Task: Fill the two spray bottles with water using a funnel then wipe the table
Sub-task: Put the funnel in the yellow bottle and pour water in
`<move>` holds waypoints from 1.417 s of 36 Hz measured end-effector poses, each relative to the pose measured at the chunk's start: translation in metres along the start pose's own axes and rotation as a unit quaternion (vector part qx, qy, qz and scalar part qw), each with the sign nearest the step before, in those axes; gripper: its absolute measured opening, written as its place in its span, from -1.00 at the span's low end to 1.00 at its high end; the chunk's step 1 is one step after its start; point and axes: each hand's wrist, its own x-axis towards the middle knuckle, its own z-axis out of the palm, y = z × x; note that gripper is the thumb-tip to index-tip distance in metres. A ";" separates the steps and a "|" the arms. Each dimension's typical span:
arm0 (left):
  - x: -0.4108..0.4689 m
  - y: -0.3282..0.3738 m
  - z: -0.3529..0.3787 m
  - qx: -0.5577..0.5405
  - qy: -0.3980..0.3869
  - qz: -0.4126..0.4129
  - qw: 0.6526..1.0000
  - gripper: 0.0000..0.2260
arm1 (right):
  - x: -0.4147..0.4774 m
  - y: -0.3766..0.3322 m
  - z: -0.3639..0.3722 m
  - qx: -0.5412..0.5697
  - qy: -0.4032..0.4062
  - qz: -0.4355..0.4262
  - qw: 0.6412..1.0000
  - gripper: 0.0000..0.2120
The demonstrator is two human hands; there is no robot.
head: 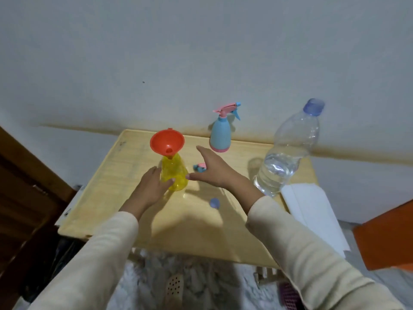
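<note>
On the table (107,193), left grip (149,186) holds the bottle (174,173) with funnel (167,142).
Right grip (214,171) apart; bumping may topple the funnel.

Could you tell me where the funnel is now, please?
The funnel sits in the neck of the yellow bottle, left of centre in the head view, with the left hand holding that bottle.

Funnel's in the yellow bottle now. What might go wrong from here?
1. The wide red funnel sits in the yellow spray bottle, which only the left hand steadies; pouring could tip both.
2. The water bottle stands near the table's right side, where the reaching right hand might knock it.
</note>
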 end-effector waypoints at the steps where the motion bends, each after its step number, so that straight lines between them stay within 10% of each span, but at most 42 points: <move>1: -0.005 0.003 0.000 0.022 -0.005 -0.015 1.000 -0.54 | -0.009 0.006 -0.004 -0.014 0.000 0.004 1.000 -0.16; 9: -0.035 0.069 0.018 0.135 -0.059 -0.012 0.989 -0.53 | -0.086 0.072 -0.027 -0.107 0.011 0.083 0.991 -0.32; 19: -0.012 0.221 0.052 -0.044 -0.053 0.192 0.979 -0.32 | -0.137 0.137 -0.056 -0.078 0.170 0.253 0.949 -0.47; 33: 0.030 0.272 0.085 -0.239 0.001 0.179 0.954 -0.12 | -0.082 0.151 -0.082 0.189 0.272 0.147 0.932 -0.23; 51: 0.011 0.235 0.047 -0.400 -0.044 0.178 0.898 -0.19 | -0.107 0.130 -0.051 0.133 0.347 0.075 0.926 -0.11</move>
